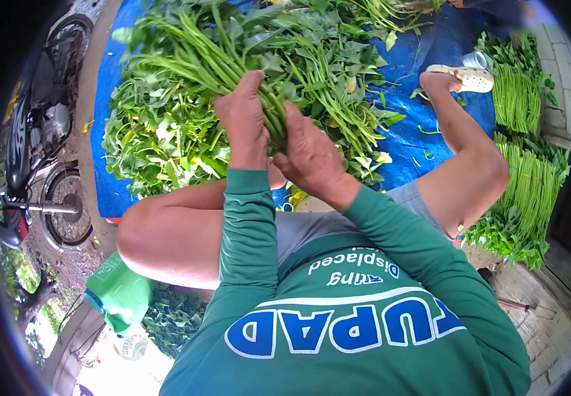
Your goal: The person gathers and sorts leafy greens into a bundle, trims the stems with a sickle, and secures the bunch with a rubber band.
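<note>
A bunch of long green stems with leaves (216, 59) slants across the upper middle of the head view, its leafy end toward the upper left. My left hand (242, 119) is wrapped round the stems. Close beside it, my right hand (312, 155) grips the lower end of the same bunch, its thumb and fingers against the stems. Beneath both hands lies a large heap of loose leafy greens (166, 125) on a blue tarp (401, 158). The stem ends near my right palm are partly hidden by the hand.
Bundled stems (526, 178) line the right edge, near a cup (475, 60) and my clog (463, 78). A green jug (123, 290) stands at the lower left, beside dark leaves (173, 317). A motorcycle (47, 132) is at the far left. Part of another person shows at the top right.
</note>
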Tool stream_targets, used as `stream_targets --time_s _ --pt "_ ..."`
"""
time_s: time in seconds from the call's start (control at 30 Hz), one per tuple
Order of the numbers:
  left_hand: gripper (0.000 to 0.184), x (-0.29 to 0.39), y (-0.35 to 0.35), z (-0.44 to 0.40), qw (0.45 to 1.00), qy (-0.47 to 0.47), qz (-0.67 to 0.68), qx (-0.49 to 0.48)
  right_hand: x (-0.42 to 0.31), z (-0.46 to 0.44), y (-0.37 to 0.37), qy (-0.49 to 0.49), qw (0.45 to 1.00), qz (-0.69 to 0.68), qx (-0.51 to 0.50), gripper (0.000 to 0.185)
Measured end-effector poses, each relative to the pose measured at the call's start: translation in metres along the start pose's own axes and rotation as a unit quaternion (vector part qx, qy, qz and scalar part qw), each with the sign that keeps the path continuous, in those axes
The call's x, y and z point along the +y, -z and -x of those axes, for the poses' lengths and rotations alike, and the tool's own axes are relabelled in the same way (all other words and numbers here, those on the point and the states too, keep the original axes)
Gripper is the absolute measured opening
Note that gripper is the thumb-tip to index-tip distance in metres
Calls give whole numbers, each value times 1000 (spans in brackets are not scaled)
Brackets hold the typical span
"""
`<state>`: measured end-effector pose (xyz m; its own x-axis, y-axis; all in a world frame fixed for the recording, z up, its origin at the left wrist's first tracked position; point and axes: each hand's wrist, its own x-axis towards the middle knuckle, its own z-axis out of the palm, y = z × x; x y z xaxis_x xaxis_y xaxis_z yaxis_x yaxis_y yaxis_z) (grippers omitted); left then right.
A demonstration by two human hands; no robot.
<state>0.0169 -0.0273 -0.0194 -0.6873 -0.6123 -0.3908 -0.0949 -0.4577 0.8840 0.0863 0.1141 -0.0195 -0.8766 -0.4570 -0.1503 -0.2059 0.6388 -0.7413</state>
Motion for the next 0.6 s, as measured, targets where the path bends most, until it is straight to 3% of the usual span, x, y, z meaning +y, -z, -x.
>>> stream_targets --time_s 0.1,0.13,0.23,0.3,0.37,0.47,0.6 --pt "20 -16 16 -22 997 -81 -15 -2 23 -12 -35 123 985 -78 90 104" --pt "21 -9 21 -26 996 -90 -23 -3 19 -18 -35 176 968 -146 106 91" --pt "16 23 31 -30 995 -78 -69 -1 54 -32 -17 48 961 -268 -45 66" --pt "17 28 39 -38 993 -67 -94 -24 105 -45 3 -123 958 -239 99 41" --pt "17 32 40 -34 993 -38 -103 -42 191 -48 -4 -151 967 98 178 32" --pt "19 28 26 -21 991 35 -111 -69 218 -40 2 -231 958 166 27 26" --pt "21 24 21 -17 986 67 -112 -105 221 -42 3 -214 968 98 91 26"
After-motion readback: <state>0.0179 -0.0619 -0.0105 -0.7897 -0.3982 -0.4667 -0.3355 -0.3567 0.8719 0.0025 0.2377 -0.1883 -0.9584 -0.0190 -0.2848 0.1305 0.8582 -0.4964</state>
